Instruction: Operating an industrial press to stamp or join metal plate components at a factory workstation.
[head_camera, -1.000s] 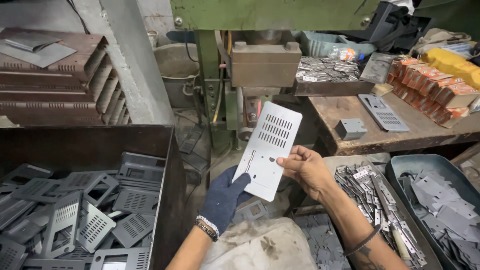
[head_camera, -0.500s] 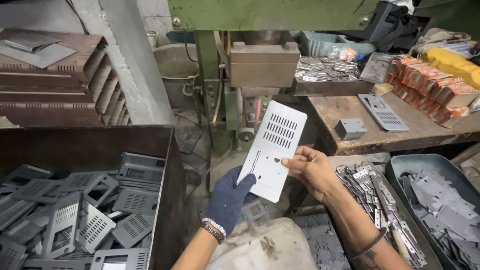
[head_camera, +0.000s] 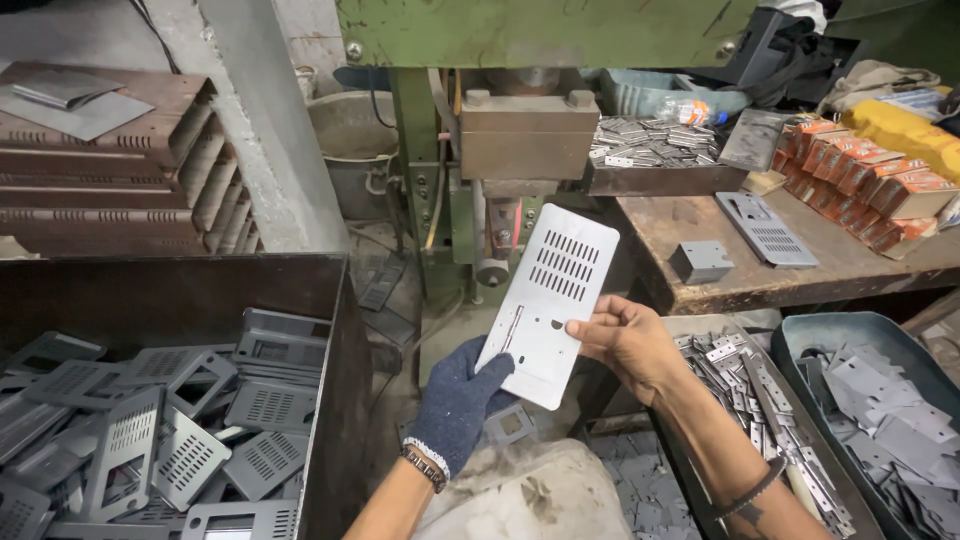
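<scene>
Head view only. Arms cut off at the bottom edge. Bin (head_camera: 330, 400) on the left cut off too, full of grey slotted parts (head_camera: 150, 440), hard to count. Tray (head_camera: 870, 340) on the right runs off the edge. Part of the press (head_camera: 530, 130) hidden behind the plate (head_camera: 548, 300). Lower left corner of the plate hidden behind the gloved thumb.

Left hand (head_camera: 458, 400), in a dark glove, closed on the plate's lower left corner, thumb in front, fingers behind. Right hand (head_camera: 625, 340), bare, half closed, pinching the plate's right edge, thumb on the front. Plate held up and tilted between both hands, in front of the press, slots near the top. Table (head_camera: 700, 225) on the right with a small block (head_camera: 700, 262) and a flat slotted piece (head_camera: 765, 228).
</scene>
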